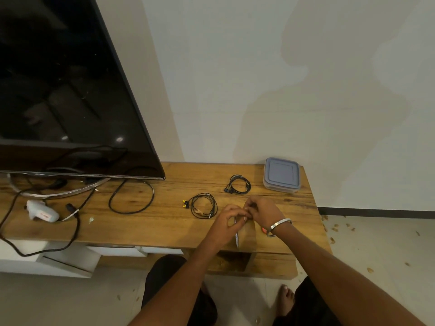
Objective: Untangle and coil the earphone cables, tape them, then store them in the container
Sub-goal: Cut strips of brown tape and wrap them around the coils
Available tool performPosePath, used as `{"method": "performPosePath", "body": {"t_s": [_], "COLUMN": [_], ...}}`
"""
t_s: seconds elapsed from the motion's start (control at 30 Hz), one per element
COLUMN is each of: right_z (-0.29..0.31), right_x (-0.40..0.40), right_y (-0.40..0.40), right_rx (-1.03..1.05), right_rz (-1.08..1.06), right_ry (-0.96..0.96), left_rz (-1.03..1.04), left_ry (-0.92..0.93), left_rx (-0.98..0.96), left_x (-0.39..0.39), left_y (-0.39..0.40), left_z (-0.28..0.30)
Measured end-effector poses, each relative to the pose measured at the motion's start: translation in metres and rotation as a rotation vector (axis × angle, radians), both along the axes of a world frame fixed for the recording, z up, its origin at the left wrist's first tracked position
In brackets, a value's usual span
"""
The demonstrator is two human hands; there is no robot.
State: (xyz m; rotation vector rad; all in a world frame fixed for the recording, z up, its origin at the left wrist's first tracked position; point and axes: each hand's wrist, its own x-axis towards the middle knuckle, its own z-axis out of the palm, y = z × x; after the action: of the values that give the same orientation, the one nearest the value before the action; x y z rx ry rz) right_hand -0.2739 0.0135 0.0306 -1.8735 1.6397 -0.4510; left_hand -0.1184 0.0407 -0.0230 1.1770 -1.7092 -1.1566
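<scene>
Wooden TV bench (164,222) against a white wall, screen on the left. I see both hands meeting at the near edge: left hand (229,221) and right hand (261,211) pinch a strip of brown tape (247,234) that hangs down from the fingers. Untaped blue-bud coil (238,184) lies just beyond the hands, nearer my right hand; yellow-bud coil (203,205), apparently taped already, sits just left of them. Lidded container (281,174) at far right, still shut.
</scene>
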Motion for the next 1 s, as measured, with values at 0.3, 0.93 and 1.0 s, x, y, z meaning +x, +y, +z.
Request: {"method": "performPosePath", "body": {"t_s": [0.3,0.93,1.0], "right_z": [-0.001,0.000,0.001], "right_x": [-0.003,-0.008,-0.008], "right_y": [-0.005,-0.011,-0.011], "right_rx": [-0.031,-0.005,0.021], "right_rz": [-0.041,-0.067,-0.072], "right_ry": [-0.043,-0.056,-0.081], "left_rz": [0.013,0.006,0.003], "left_ry": [0.022,0.055,0.046], "left_rx": [-0.041,-0.019,-0.018], "left_x": [-0.004,-0.008,-0.008], "left_y": [-0.001,-0.005,-0.006], "left_z": [0.001,0.001,0.000]}}
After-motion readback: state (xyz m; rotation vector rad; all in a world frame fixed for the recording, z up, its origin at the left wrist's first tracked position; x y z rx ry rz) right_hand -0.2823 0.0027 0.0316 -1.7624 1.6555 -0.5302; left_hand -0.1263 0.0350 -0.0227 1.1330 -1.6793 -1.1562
